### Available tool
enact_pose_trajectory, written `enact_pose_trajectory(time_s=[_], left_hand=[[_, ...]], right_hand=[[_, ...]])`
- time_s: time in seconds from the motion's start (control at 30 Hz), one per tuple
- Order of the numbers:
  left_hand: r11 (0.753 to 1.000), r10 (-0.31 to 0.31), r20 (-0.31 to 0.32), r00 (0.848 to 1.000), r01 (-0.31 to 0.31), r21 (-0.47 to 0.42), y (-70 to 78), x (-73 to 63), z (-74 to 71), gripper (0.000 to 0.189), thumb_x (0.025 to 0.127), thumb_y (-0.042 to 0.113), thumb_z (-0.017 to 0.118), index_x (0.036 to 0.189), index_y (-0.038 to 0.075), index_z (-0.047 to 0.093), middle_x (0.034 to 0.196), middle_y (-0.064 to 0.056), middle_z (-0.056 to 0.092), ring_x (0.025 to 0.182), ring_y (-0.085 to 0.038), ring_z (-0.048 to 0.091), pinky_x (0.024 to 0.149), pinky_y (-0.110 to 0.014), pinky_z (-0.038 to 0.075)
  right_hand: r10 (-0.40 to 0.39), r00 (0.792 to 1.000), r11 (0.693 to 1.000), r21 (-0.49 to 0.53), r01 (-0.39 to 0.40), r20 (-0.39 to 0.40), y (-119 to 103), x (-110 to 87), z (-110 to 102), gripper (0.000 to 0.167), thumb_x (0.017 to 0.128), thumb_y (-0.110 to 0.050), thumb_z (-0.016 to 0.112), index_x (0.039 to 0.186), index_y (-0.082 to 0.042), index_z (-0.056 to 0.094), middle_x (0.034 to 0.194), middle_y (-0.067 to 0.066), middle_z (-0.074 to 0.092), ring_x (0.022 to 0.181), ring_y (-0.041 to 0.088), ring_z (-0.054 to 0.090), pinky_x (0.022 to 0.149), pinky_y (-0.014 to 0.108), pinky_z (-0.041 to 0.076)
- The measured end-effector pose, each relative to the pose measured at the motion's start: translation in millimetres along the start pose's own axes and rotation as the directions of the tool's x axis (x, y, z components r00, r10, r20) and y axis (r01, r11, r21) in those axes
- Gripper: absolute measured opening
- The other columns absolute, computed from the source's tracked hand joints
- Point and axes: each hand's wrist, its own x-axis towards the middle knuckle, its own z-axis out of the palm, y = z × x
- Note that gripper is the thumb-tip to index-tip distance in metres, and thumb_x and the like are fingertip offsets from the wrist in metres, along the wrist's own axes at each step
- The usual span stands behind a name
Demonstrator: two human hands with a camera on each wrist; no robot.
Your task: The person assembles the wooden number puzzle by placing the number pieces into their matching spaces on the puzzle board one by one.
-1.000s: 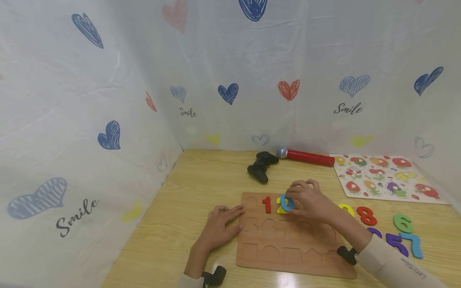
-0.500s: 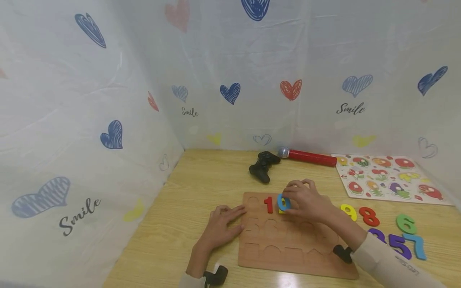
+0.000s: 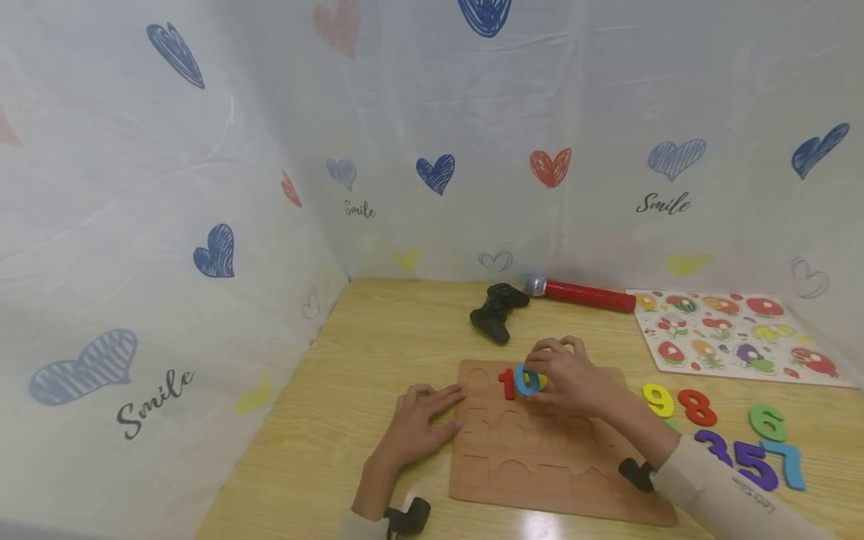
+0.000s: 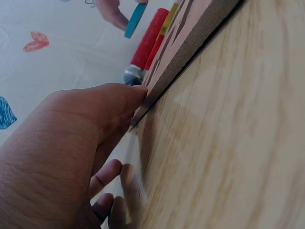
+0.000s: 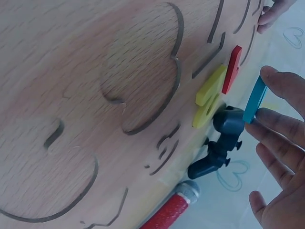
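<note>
A pale curtain (image 3: pixel 486 97) printed with hearts and "Smile" stands behind my wooden board (image 3: pixel 499 491) and well to its left. Under the board is the light wood-grain table (image 3: pixel 378 337). The board itself lies flat, with rows of shallow cut-outs (image 3: pixel 478 376) in its face.

Beyond the board's far right corner lies a white fruit board (image 3: pixel 741 331) covered in colourful fruit pictures. A red microphone (image 3: pixel 586 295) lies past the board's far edge, its silver head pointing left.

My left hand (image 3: pixel 415 424) is at the board's left edge, thumb and forefinger touching it, fingers loosely extended and gripping nothing. My right hand (image 3: pixel 565 376) is above the board's far part, pinching the blue 0 (image 3: pixel 519 381) between thumb and fingertips; the right wrist view shows that piece edge-on, lifted clear of the board.

A black game controller (image 3: pixel 498 311) sits beyond the board's far edge. The rest is numerals. Right of the board are a purple 5 (image 3: pixel 754 463), a blue 7 (image 3: pixel 795 466), a purple 3 (image 3: pixel 715 444) partly hidden by my sleeve (image 3: pixel 729 487), a red 8 (image 3: pixel 697 407), a green 6 (image 3: pixel 757 421) and, nearest its edge, a yellow 9 (image 3: pixel 670 403). In the board's far row are a yellow 2 (image 5: pixel 209 88), mostly covered in the head view, and a red 1 (image 3: pixel 508 385).
</note>
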Motion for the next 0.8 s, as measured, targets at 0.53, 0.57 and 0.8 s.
enact_pose_trajectory(time_s=[0.53, 0.57, 0.8], left_hand=[[1.000, 0.012, -0.016, 1.000, -0.012, -0.019, -1.6, 0.9, 1.5, 0.049, 0.097, 0.049, 0.059, 0.142, 0.029, 0.059, 0.149, 0.017, 0.048, 0.124, -0.019, 0.038, 0.095, -0.049, 0.031], [1.000, 0.014, -0.019, 1.000, -0.014, -0.018, -1.7, 0.6, 1.5, 0.049, 0.097, 0.049, 0.059, 0.142, 0.029, 0.059, 0.149, 0.017, 0.049, 0.124, -0.019, 0.038, 0.095, -0.049, 0.031], [1.000, 0.006, -0.012, 1.000, -0.007, -0.029, -0.3, -0.1, -0.5, 0.050, 0.097, 0.048, 0.060, 0.142, 0.028, 0.059, 0.149, 0.015, 0.049, 0.124, -0.019, 0.038, 0.096, -0.049, 0.030]], right_hand=[[-0.069, 0.997, 0.998, -0.012, 0.069, -0.036, -5, 12.1, 8, 0.037, 0.079, -0.029, 0.086, 0.108, -0.011, 0.074, 0.111, 0.003, 0.069, 0.117, 0.029, 0.049, 0.096, 0.064, 0.025], [-0.067, 0.997, 0.998, -0.011, 0.067, -0.031, -6, 13.1, 9, 0.037, 0.079, -0.030, 0.086, 0.109, -0.012, 0.074, 0.111, 0.003, 0.069, 0.118, 0.029, 0.049, 0.097, 0.064, 0.025], [-0.081, 0.996, 0.997, -0.008, 0.081, -0.033, -10, 21.1, 14, 0.035, 0.080, -0.031, 0.086, 0.106, -0.012, 0.074, 0.111, 0.002, 0.070, 0.119, 0.029, 0.049, 0.097, 0.062, 0.025]])
